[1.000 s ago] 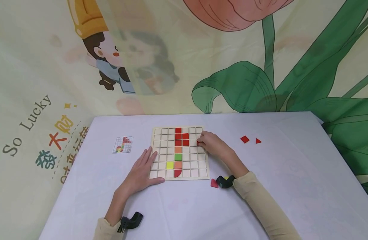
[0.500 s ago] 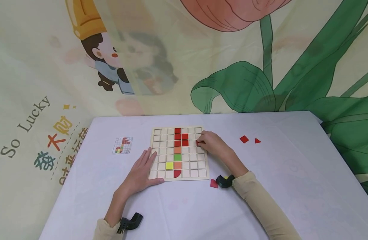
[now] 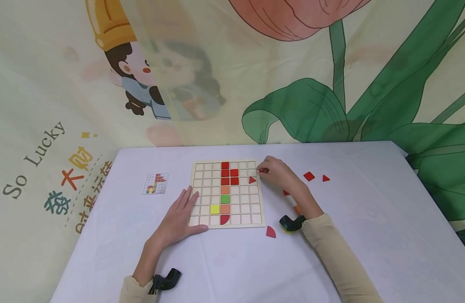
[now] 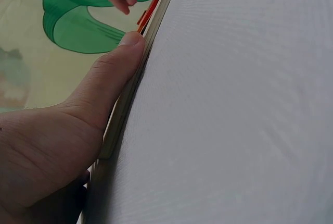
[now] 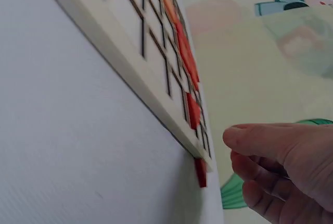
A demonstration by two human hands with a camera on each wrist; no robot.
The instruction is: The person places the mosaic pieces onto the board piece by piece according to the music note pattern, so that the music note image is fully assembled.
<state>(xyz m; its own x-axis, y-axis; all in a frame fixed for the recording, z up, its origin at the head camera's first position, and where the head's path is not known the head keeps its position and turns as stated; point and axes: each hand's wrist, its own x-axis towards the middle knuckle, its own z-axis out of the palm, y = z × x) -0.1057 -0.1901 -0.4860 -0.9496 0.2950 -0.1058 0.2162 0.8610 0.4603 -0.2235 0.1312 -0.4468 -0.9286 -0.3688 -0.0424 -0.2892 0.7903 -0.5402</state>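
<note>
Fingers of our right hand (image 3: 278, 173) are loosely bent by the far right corner of the board (image 3: 245, 208), forefinger and thumb a little apart; in the right wrist view they hold nothing. A red chip (image 5: 201, 172) lies just beside the board's right edge there; whether it touches, we cannot tell. Our left hand (image 3: 177, 219) rests on the near left corner, fingers straight along the left edge, thumb at the near edge.

On the board, a column runs from far edge to near: three red squares (image 3: 225, 173), an orange square (image 3: 225, 190), a green square (image 3: 225, 199), another orange square (image 3: 225, 208), a red quarter (image 3: 224, 219). Two more red squares adjoin its right side, a yellow square (image 3: 215, 209) its left. A red triangle (image 3: 252, 180) lies near the right edge.

On the table (image 3: 224, 269), we have a printed card (image 3: 155, 184) toward the far left corner. Between the board and the table's right edge lie a loose square (image 3: 309, 176) and a small triangle (image 3: 325, 178), both red. Bits of another red chip (image 3: 286, 192), an orange chip (image 3: 297, 209) and a yellow chip (image 3: 287, 231) show beside our right wrist (image 3: 312, 206), and a loose quarter (image 3: 271, 232) sits off the board's near right corner.
</note>
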